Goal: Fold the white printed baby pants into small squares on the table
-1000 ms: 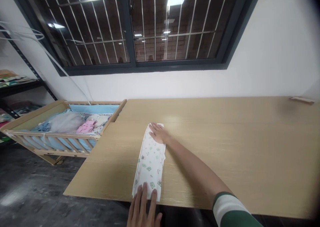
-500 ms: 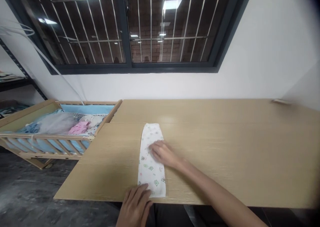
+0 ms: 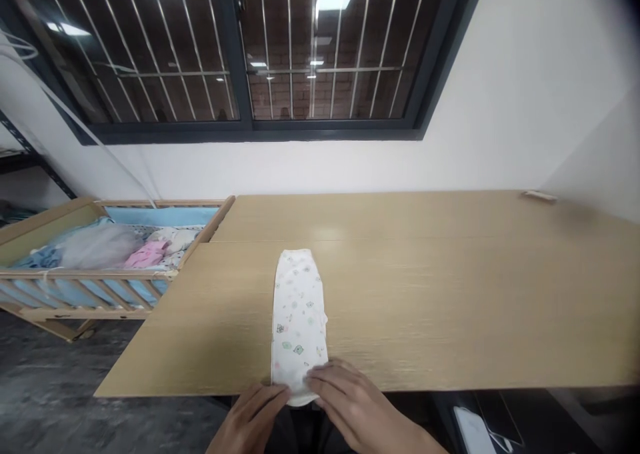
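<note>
White baby pants (image 3: 299,307), printed with small green, grey and pink figures, lie folded lengthwise into a narrow strip on the wooden table. Their tapered end points toward the window, and the wide end reaches the table's front edge, lifted slightly there. My left hand (image 3: 250,414) grips the left corner of that near end, fingers on top and thumb hidden. On the right corner, my right hand (image 3: 353,401) is closed in the same way, with its fingertips over the fabric.
To the left of the table (image 3: 425,294) stands a wooden crib (image 3: 115,281) holding pink, white and blue cloths. A barred window (image 3: 250,61) is set in the wall behind. Below the front edge at right lies a white device (image 3: 473,431) with a cable.
My right hand has come back from the middle of the pants to their near right corner. My left hand has moved slightly down and left, and the near end now extends over the edge.
</note>
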`<state>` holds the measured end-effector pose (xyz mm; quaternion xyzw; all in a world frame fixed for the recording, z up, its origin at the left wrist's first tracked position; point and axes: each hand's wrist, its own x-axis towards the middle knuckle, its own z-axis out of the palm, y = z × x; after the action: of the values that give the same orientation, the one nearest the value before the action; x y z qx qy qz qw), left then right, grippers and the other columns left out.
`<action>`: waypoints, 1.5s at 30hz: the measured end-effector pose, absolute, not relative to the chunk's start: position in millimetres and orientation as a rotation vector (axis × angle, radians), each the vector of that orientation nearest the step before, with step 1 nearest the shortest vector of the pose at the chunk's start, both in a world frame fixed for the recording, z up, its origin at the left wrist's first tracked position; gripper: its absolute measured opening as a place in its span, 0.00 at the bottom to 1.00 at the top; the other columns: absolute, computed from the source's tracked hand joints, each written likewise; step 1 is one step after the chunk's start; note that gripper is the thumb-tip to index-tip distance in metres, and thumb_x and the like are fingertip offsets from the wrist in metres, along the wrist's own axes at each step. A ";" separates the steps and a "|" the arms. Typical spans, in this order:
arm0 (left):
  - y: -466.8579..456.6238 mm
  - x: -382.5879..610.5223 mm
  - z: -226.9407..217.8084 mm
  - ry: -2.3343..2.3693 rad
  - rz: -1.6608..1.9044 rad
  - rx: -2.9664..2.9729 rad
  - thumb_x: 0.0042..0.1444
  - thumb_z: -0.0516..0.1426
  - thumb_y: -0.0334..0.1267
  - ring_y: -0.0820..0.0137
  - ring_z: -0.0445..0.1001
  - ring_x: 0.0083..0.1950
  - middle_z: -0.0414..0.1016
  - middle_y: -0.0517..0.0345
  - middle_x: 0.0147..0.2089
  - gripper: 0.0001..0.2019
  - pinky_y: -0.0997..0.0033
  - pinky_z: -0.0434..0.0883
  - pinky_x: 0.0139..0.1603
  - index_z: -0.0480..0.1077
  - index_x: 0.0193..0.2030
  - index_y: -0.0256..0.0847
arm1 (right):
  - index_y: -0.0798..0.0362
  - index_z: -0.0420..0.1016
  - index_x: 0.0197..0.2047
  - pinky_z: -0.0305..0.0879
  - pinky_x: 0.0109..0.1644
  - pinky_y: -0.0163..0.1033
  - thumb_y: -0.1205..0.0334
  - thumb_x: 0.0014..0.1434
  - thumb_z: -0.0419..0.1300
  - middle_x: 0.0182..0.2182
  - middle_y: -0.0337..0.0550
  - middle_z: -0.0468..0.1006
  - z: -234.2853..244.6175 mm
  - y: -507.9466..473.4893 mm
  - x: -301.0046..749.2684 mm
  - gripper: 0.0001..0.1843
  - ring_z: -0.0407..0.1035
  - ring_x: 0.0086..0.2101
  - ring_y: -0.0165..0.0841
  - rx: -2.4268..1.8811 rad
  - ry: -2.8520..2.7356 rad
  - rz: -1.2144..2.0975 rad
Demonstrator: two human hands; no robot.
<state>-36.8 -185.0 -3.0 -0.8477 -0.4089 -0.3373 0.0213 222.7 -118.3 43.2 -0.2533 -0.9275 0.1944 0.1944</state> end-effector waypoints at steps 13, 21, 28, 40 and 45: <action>-76.7 -50.4 89.1 -1.663 -1.229 -2.360 0.69 0.53 0.37 0.67 0.79 0.48 0.81 0.54 0.45 0.11 0.68 0.76 0.51 0.77 0.47 0.42 | 0.50 0.76 0.54 0.69 0.51 0.42 0.54 0.70 0.56 0.47 0.46 0.80 123.8 -2.4 198.0 0.15 0.74 0.44 0.37 -0.843 -2.293 0.759; 60.0 -39.3 79.3 -2.195 -0.667 -2.265 0.68 0.50 0.31 0.63 0.75 0.48 0.80 0.42 0.47 0.13 0.68 0.68 0.48 0.76 0.46 0.33 | 0.58 0.80 0.42 0.67 0.49 0.39 0.71 0.63 0.56 0.40 0.48 0.81 57.9 129.9 138.1 0.10 0.73 0.41 0.36 -1.232 -2.266 0.587; 30.8 -9.1 66.9 -2.219 -0.551 -2.159 0.69 0.50 0.33 0.56 0.68 0.61 0.70 0.34 0.62 0.15 0.60 0.65 0.59 0.69 0.58 0.31 | 0.59 0.74 0.57 0.63 0.60 0.43 0.65 0.67 0.53 0.54 0.56 0.75 43.3 129.0 138.2 0.18 0.68 0.55 0.40 -1.283 -2.272 0.509; -103.5 42.1 -21.0 -1.902 -0.545 -2.071 0.68 0.50 0.48 0.47 0.75 0.55 0.79 0.39 0.53 0.22 0.43 0.69 0.58 0.77 0.55 0.36 | 0.50 0.48 0.76 0.39 0.75 0.42 0.50 0.76 0.40 0.74 0.44 0.46 59.3 19.8 125.9 0.30 0.40 0.72 0.33 -0.165 -2.910 0.889; -100.1 38.2 -23.8 -1.930 -0.596 -2.017 0.68 0.51 0.49 0.46 0.68 0.64 0.72 0.36 0.63 0.24 0.45 0.68 0.61 0.71 0.62 0.34 | 0.47 0.49 0.75 0.34 0.75 0.51 0.46 0.75 0.39 0.75 0.43 0.44 28.3 60.6 121.4 0.31 0.36 0.73 0.36 -0.446 -3.000 0.770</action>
<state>38.2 -100.1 -23.8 -0.6994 -0.6691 -0.2067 0.1428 121.4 60.6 28.3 -0.1425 -0.9587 0.2460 0.0063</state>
